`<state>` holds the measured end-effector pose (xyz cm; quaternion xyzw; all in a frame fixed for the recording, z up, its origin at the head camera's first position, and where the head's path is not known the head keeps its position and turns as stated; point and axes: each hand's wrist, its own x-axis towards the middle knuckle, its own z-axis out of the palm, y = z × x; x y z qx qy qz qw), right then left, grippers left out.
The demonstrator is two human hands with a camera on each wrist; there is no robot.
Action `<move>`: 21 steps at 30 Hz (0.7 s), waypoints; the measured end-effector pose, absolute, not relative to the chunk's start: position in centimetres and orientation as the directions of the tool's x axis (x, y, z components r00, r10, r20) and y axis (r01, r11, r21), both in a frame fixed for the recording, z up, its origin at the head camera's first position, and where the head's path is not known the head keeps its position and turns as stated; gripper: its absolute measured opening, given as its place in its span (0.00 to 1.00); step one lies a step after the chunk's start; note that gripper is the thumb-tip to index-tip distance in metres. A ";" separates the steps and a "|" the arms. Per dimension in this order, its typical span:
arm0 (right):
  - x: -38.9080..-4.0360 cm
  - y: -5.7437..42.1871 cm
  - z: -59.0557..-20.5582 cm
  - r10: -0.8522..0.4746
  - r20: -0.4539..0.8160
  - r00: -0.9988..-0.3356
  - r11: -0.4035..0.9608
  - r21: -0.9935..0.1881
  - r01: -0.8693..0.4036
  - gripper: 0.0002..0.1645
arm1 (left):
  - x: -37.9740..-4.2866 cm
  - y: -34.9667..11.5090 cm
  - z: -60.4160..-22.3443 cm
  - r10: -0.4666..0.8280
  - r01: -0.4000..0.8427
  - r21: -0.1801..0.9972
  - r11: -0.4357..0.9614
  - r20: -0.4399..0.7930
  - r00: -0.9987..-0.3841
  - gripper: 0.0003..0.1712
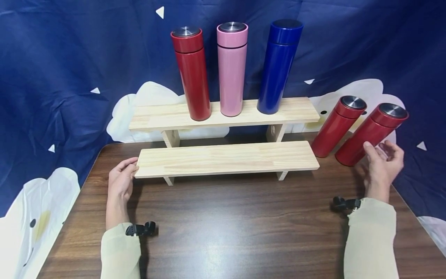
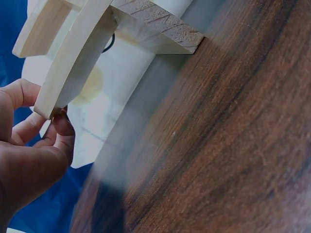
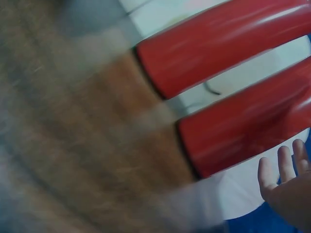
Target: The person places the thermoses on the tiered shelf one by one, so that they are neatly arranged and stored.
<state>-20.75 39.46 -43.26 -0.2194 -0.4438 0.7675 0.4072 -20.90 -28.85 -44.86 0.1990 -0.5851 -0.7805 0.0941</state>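
My left hand [image 1: 120, 182] pinches the left end of the lower board of a two-tier wooden shelf [image 1: 226, 158]. In the left wrist view, fingers stand on both sides of the board's end. Over on the right, my right hand [image 1: 385, 164] is beside the outer red thermos [image 1: 366, 139], its fingers loosely bent around nothing. The right wrist view shows a gap between the fingertips [image 3: 285, 162] and that thermos. A second red thermos [image 1: 336, 130] stands just left of it, both upright on the table.
On the shelf's upper board stand a red thermos [image 1: 193, 81], a pink thermos [image 1: 231, 77] and a blue thermos [image 1: 280, 73]. The brown wooden table [image 1: 230, 224] reaches forward beneath both sleeves. A dark blue cloth [image 1: 62, 77] with white cartoon shapes hangs behind.
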 end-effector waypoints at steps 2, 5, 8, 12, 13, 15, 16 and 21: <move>-20.9 39.6 -44.0 0.807 -0.012 -0.591 -0.297 -0.873 -0.387 0.34 | -20.9 -28.9 -44.9 -0.380 -0.084 0.952 -0.293 -0.197 -0.904 0.17; -21.1 39.7 -45.0 0.795 -0.040 -0.605 -0.308 -0.886 -0.346 0.35 | -20.9 -28.9 -44.9 -0.377 -0.083 0.953 -0.292 -0.195 -0.905 0.17; -21.4 39.8 -45.6 0.786 -0.066 -0.614 -0.323 -0.891 -0.318 0.36 | -20.9 -28.9 -44.9 -0.382 -0.086 0.952 -0.294 -0.199 -0.902 0.18; -21.7 39.8 -46.0 0.780 -0.098 -0.618 -0.326 -0.907 -0.267 0.37 | -20.9 -29.0 -45.0 -0.383 -0.082 0.951 -0.299 -0.198 -0.902 0.18; -21.8 39.8 -46.1 0.772 -0.115 -0.625 -0.332 -0.911 -0.243 0.39 | -20.9 -29.0 -45.0 -0.383 -0.080 0.950 -0.302 -0.198 -0.902 0.18; -21.8 39.9 -46.1 0.758 -0.147 -0.635 -0.342 -0.919 -0.195 0.41 | -20.9 -29.0 -45.0 -0.380 -0.077 0.949 -0.304 -0.195 -0.904 0.18; -21.8 39.9 -46.1 0.751 -0.160 -0.641 -0.346 -0.922 -0.175 0.42 | -20.9 -29.0 -45.1 -0.379 -0.077 0.949 -0.307 -0.196 -0.904 0.18; -22.0 39.9 -46.4 0.731 -0.186 -0.656 -0.339 -0.934 -0.114 0.46 | -21.0 -29.0 -45.1 -0.378 -0.079 0.948 -0.308 -0.198 -0.904 0.18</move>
